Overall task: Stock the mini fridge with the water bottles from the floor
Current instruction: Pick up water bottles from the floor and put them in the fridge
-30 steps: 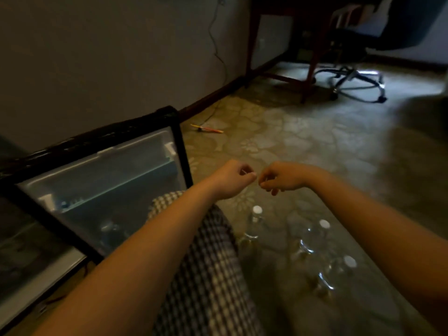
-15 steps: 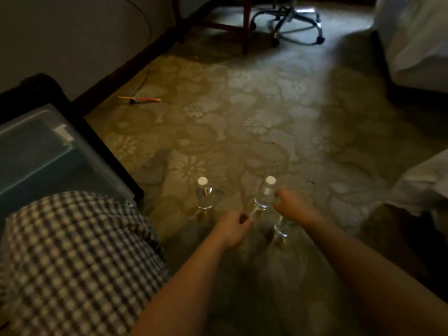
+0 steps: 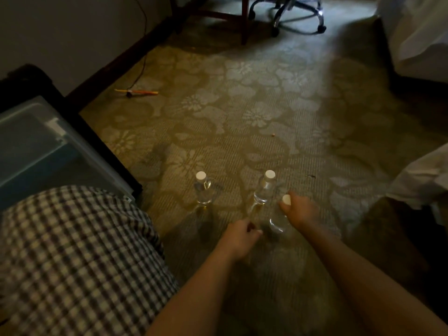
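Note:
Three clear water bottles with white caps stand on the patterned carpet. The left bottle (image 3: 203, 191) stands alone. Just to its right stands the middle bottle (image 3: 264, 190). My right hand (image 3: 300, 212) grips the neck of the right bottle (image 3: 278, 223), whose cap shows by my thumb. My left hand (image 3: 240, 235) hovers with curled fingers just in front of the middle bottle's base and holds nothing that I can see. The mini fridge (image 3: 48, 146) lies open at the left, partly hidden by my checked trouser knee (image 3: 72, 251).
An office chair base (image 3: 291, 13) and a wooden table leg (image 3: 244, 23) stand at the far end. An orange stick (image 3: 137, 92) and a cable lie by the wall. White bedding (image 3: 417, 35) and white cloth (image 3: 424, 180) bound the right side.
My view dropped from the fridge to the floor. Both hands came down to the bottles, and my right hand closed round the neck of the right bottle.

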Motion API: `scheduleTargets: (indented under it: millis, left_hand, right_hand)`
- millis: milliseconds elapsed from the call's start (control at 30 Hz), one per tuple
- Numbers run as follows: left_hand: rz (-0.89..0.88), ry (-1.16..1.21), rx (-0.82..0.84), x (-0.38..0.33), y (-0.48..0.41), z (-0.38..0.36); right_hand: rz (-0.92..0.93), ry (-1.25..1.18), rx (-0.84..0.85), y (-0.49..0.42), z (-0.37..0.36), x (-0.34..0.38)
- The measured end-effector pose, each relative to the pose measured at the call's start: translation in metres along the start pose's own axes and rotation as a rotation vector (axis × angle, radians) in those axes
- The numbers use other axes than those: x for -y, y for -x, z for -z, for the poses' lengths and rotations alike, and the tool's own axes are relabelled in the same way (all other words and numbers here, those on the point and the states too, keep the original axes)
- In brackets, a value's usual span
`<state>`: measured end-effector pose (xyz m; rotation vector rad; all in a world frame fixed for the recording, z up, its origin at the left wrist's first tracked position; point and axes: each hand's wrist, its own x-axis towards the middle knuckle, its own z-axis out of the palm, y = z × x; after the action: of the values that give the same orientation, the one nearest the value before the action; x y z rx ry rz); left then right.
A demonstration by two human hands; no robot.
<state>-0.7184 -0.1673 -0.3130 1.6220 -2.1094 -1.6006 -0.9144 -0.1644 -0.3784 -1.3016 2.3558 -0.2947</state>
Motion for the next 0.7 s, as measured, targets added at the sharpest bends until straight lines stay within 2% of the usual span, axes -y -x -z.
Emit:
scheduleTargets:
  millis: [200,400,700]
  left_hand:
    - [-0.046,0.066,-0.100,-0.006,0.003,0.015]
    - [-0.222,0.123,-0.365,-0.029,0.013,0.075]
    - [-0.448,0.220,-0.593,-0.045,0.070,0.203]
  right_hand:
    - [0.286,-0.191,-0.223,0.023,0.048,0.055]
    - [0.617,-0.305,-0.355,0.040,0.109,0.151]
    - [0.937,-0.362,-0.368,0.069,0.164,0.299]
